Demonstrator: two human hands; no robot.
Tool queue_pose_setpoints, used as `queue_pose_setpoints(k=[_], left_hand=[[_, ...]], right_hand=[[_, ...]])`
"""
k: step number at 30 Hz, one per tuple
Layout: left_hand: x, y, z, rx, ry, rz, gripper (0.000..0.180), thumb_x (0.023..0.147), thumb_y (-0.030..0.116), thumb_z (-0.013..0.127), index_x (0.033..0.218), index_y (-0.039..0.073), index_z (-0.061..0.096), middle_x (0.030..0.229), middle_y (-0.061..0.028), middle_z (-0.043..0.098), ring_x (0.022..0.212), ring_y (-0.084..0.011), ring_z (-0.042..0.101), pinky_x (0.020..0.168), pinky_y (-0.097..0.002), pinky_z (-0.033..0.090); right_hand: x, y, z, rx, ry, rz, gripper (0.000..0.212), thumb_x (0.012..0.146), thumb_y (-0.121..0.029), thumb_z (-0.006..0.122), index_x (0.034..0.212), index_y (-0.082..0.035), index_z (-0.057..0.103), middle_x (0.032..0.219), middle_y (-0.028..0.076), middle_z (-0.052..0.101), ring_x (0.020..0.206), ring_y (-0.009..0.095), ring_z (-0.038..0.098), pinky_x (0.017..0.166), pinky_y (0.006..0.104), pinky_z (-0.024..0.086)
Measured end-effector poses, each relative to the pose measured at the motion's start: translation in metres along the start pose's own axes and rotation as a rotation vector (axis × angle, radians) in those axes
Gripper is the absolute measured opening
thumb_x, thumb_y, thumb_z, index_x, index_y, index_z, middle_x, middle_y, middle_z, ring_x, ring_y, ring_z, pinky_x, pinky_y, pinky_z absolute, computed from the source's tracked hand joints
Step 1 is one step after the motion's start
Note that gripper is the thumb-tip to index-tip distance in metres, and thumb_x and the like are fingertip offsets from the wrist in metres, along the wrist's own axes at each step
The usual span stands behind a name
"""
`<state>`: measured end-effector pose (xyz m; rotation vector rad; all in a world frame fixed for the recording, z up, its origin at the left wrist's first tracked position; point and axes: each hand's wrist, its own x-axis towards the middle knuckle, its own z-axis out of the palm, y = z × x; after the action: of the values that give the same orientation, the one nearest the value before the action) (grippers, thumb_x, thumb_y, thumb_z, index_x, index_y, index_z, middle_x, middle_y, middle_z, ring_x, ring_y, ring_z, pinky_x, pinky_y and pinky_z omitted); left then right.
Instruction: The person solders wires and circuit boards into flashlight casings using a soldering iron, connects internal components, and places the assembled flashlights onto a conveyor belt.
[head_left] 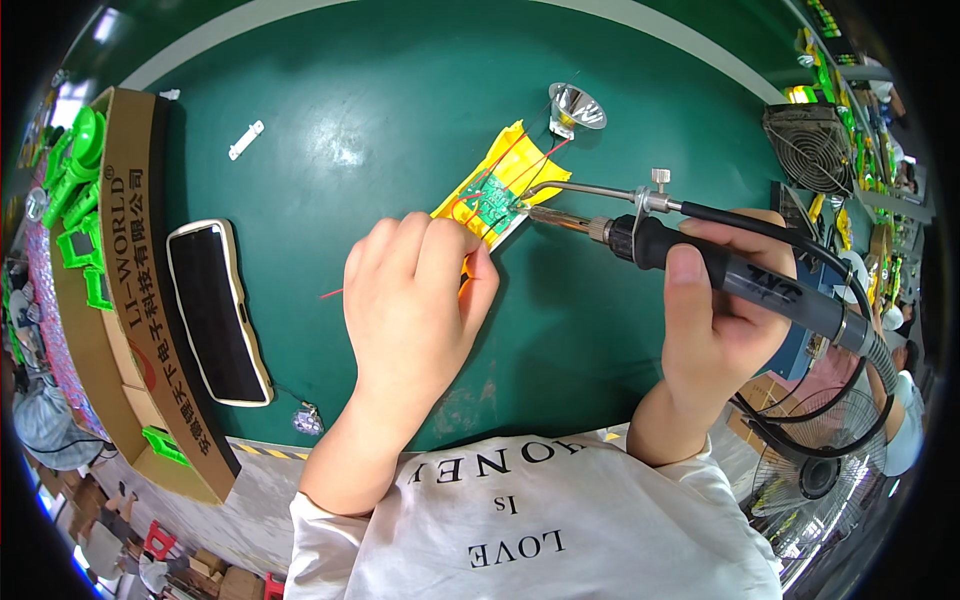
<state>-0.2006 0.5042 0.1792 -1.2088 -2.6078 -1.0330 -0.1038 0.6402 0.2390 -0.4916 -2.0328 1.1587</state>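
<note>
My right hand (pixel 722 300) grips the black handle of a soldering iron (pixel 690 245). The iron's tip and the thin curved metal tube (pixel 600 190) clamped above it meet at the right edge of a small green circuit board (pixel 494 203). That board rests on a yellow-wrapped piece (pixel 515 160) lying slantwise on the table. My left hand (pixel 415 285) is closed at the near end of this piece. A red wire (pixel 331 295) pokes out from beneath the hand; its fingertips are partly hidden. Thin wires run from the board to a silver cone-shaped lamp reflector (pixel 578 108) just beyond it.
On the green table (pixel 300 200) lie a phone (pixel 218 312) and a small white strip (pixel 246 140). A cardboard box (pixel 135 300) with green plastic parts (pixel 85 150) stands left. A small box fan (pixel 810 148) is at far right. The iron's cable loops beside a floor fan (pixel 820 470).
</note>
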Motion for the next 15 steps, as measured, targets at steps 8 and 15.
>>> queue_pose_setpoints(k=[8,15], left_hand=[[0.0007,-0.0001,-0.0018,0.001,-0.012,-0.012,0.018,0.062,0.001,0.064,0.070,0.006,0.049,0.063,-0.0044,0.048,0.059,-0.0216,0.047,0.055,-0.0321,0.037],[0.0007,-0.0010,-0.0013,0.010,-0.016,-0.010,0.018,0.061,0.001,0.063,0.069,0.006,0.048,0.063,-0.0044,0.048,0.058,-0.0218,0.046,0.055,-0.0322,0.037]], right_hand=[[0.0005,0.0012,0.0024,0.002,-0.013,0.020,0.018,0.068,-0.002,0.068,0.080,0.003,0.056,0.076,0.004,0.053,0.052,0.003,0.046,0.042,0.0144,0.033],[-0.0037,-0.0069,0.0042,-0.029,-0.019,0.166,0.015,0.071,-0.001,0.060,0.083,0.004,0.053,0.085,0.006,0.050,0.067,0.008,0.046,0.058,0.0179,0.037]])
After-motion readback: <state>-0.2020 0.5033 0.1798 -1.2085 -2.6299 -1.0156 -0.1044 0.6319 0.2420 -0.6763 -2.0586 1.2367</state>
